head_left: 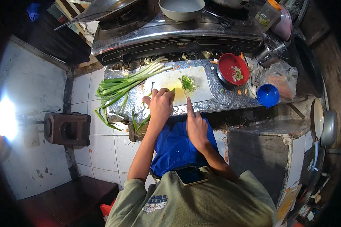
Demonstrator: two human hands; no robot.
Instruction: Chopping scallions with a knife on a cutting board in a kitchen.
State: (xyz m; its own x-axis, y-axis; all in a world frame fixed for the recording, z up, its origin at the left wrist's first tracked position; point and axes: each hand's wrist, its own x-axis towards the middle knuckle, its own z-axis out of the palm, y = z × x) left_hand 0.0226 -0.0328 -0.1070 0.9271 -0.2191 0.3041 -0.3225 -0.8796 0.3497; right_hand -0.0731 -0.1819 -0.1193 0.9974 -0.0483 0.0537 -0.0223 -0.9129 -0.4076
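My left hand [160,104] presses curled fingers on green onion stalks at the left half of the white cutting board [199,73]. My right hand [196,128] grips a knife [185,94], index finger along it, its blade angled over the board beside the stalks. Chopped green onion [188,83] lies in a small pile right of the blade. A long bunch of green onions [121,85] rests on the foil-covered counter [219,96] to the left. A red bowl [228,64] with some chopped bits stands at the right, near a blue plastic bowl [268,94].
Behind the board is a gas stove [147,45] with a pale pan [181,7]. A plastic bag [282,77] and metal pot [271,51] sit at the right. A brown stool [68,128] is at the left; a phone [190,174] rests on my lap.
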